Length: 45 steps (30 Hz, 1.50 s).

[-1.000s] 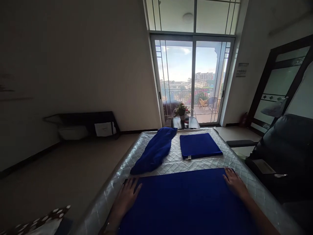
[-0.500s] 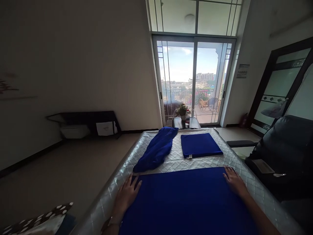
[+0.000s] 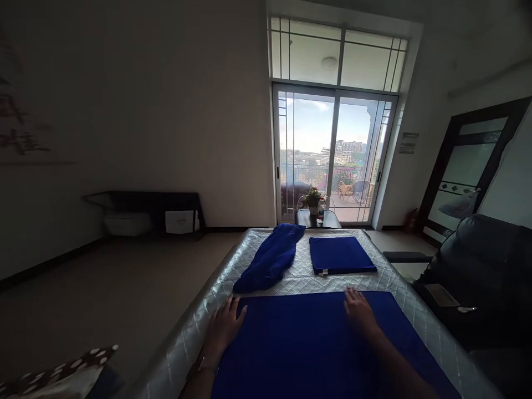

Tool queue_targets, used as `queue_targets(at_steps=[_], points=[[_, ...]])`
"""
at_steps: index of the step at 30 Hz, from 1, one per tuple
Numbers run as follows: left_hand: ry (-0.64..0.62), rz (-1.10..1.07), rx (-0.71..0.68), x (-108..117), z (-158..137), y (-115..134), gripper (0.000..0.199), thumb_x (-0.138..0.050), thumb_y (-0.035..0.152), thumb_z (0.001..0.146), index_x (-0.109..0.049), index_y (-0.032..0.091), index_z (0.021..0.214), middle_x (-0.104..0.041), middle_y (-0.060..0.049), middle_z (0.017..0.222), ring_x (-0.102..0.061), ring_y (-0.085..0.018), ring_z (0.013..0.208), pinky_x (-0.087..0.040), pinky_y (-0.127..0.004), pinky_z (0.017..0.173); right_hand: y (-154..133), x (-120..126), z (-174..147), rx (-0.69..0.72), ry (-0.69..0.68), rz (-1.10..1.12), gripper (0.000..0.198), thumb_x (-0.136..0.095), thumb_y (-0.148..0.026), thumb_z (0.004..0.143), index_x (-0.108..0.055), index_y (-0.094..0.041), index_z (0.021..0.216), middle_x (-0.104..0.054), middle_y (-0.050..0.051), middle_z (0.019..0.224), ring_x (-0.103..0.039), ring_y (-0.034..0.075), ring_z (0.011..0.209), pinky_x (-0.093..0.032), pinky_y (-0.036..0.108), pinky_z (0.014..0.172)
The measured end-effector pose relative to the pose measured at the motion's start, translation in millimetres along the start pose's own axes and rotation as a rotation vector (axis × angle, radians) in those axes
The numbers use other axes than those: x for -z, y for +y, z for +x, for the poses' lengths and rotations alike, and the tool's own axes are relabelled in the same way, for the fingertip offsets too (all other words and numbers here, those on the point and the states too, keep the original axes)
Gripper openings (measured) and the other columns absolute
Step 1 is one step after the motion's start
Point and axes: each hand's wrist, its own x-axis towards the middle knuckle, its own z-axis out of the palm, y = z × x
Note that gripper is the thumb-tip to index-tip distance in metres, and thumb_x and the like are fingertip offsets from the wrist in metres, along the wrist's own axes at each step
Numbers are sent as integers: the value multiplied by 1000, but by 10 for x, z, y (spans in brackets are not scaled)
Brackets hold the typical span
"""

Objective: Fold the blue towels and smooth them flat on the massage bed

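Mattress [image 3: 291,277] — quilted, silver-grey, filling the lower middle of the view and running toward the glass doors [image 3: 332,160] at 12 o'clock.

Spread cloth [image 3: 316,343] — deep blue, lying flat on the near half of the mattress, its far edge straight across. It looks smooth; no obvious fold in it yet.

Dark chair [image 3: 486,266] at 3 o'clock, just beside the mattress. Low shelf [image 3: 145,213] against the wall at 10 o'clock.

Rumpled cloth [image 3: 270,257], same blue, heaped at 11 o'clock beyond the spread one. Folded cloth [image 3: 341,255], a neat square, at 1 o'clock, near the rumpled one but apart from it.

Left hand [image 3: 222,330] — flat, fingers spread, resting at the far left corner of the spread cloth, partly on the mattress. Right hand [image 3: 359,310] — flat, palm down, on the far edge of the cloth, well in from its right corner. Neither grips anything.

Judgement: the step in hand reads as smoothing and squaring the cloth. A next move would call for pinching the far edge at both corners — so the right hand would need to reach further out to 3 o'clock.
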Motion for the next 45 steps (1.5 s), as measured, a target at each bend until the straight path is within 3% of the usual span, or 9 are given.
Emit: queue_targets(at_steps=[5, 10, 15, 24, 28, 33, 40, 43, 45], points=[[-12, 0, -5, 9, 1, -3, 68, -30, 53, 97, -47, 12, 148, -42, -17, 161, -38, -30, 150, -27, -51, 124, -867, -219, 89, 167, -144, 177, 63, -26, -43, 100, -38, -14, 155, -36, 9, 163, -29, 22, 153, -21, 41, 127], [6, -10, -27, 4, 5, -15, 68, -30, 55, 97, -47, 16, 149, -40, -16, 163, -37, -30, 151, -29, -51, 124, -1006, -370, 113, 148, -204, 216, 65, -23, -46, 101, -31, -16, 158, -29, 7, 166, -22, 21, 155, -15, 44, 128], [7, 5, -24, -33, 24, -24, 66, -31, 54, 97, -47, 17, 149, -40, -14, 163, -35, -29, 152, -30, -51, 123, -560, -382, 78, 119, -185, 200, 68, -22, -52, 100, -30, -18, 158, -27, 5, 167, -22, 22, 155, -15, 43, 128], [-6, 8, -42, 13, 17, -14, 65, -33, 52, 97, -48, 15, 148, -39, -15, 164, -37, -30, 151, -33, -50, 122, 1023, -242, -23, -134, -131, -26, 69, -20, -47, 98, -32, -15, 158, -34, 7, 165, -22, 19, 155, -17, 39, 127], [-17, 42, -11, 45, 10, 30, 67, -30, 54, 97, -49, 16, 148, -39, -13, 164, -37, -29, 151, -35, -48, 121, 1494, -217, -76, -266, -101, -59, 70, -15, -45, 98, -31, -13, 158, -35, 7, 165, -21, 18, 156, -18, 38, 127], [-26, 90, -24, 30, -3, 66, 68, -29, 52, 96, -46, 14, 150, -38, -14, 163, -37, -30, 151, -35, -50, 121, 1576, -241, -95, -255, -73, -66, 70, -17, -45, 98, -33, -10, 157, -33, 10, 166, -24, 20, 155, -18, 39, 127], [-132, 208, -104, 70, 49, 11, 63, -24, 41, 98, -46, 13, 150, -40, -16, 162, -32, -31, 153, -30, -54, 123, 1571, -245, -106, -234, -61, -71, 70, -21, -45, 97, -34, -10, 156, -39, 11, 163, -27, 22, 154, -19, 40, 127], [-36, 192, -49, 115, 61, 344, 66, -29, 46, 97, -44, 9, 150, -46, -21, 158, -38, -36, 149, -33, -57, 120, 1571, -242, -111, -245, -55, -63, 70, -21, -45, 97, -33, -10, 157, -37, 11, 164, -27, 22, 154, -19, 39, 126], [25, 117, -130, 102, 18, 772, 65, -28, 45, 98, -43, 8, 150, -49, -22, 156, -41, -37, 148, -34, -59, 120, 1563, -233, -114, -252, -60, -58, 70, -20, -45, 97, -33, -10, 157, -36, 11, 165, -26, 21, 154, -18, 38, 127]])
